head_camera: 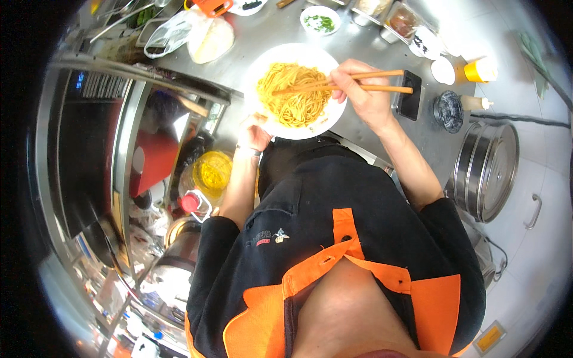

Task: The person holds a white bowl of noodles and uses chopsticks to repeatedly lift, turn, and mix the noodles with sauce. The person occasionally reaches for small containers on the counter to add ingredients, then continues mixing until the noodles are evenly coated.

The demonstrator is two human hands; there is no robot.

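Note:
A white plate [309, 53] holds a heap of yellow noodles [293, 109] in front of my body. With its fingers on the lower left rim, my left hand [255, 133] grips the plate; some of those fingers are hidden beneath it. In my right hand [360, 91] is a pair of wooden chopsticks [385, 88]. Their tips rest on or in the noodles near the middle of the heap, and their thick ends stick out to the right.
On the steel counter [273, 27] are a bowl of chopped greens [320, 21], a plastic bag [170, 33] and a black phone [409, 96]. A dark bowl [447, 111] and a squeeze bottle [475, 103] stand right. Stacked steamers [485, 172] lie beyond; an oil jug [212, 172] stands lower left.

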